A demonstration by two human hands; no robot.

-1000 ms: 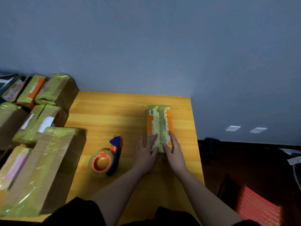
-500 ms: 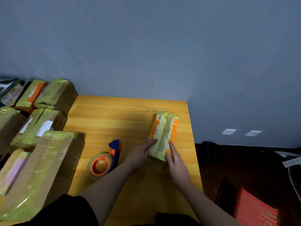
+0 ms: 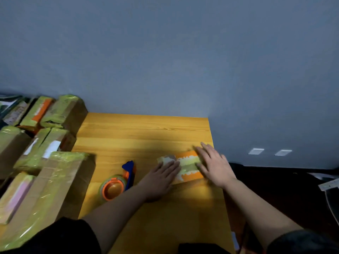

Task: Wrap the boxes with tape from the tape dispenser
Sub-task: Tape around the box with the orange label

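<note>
I see the orange box lying flat on the wooden table, near its right edge, long side running left to right. A pale yellow-green band of tape runs along its top. Left hand rests on the box's left end, fingers straight and close together, pressing flat. Right hand lies over the right end, fingers straight and slightly spread, palm down on the top. Neither hand curls round anything.

Tape dispenser sits on the table just left of my left wrist, apart from the box: orange hub, roll of tape around it, blue handle pointing away from me. Nothing touches it.

Along the table's left side I see a stack of taped boxes, brown cardboard under greenish tape, some with white labels; the nearest one is the longest. Far boxes are dim, so I cannot read details.

Blue-grey wall behind the table. Dark floor to the right.
</note>
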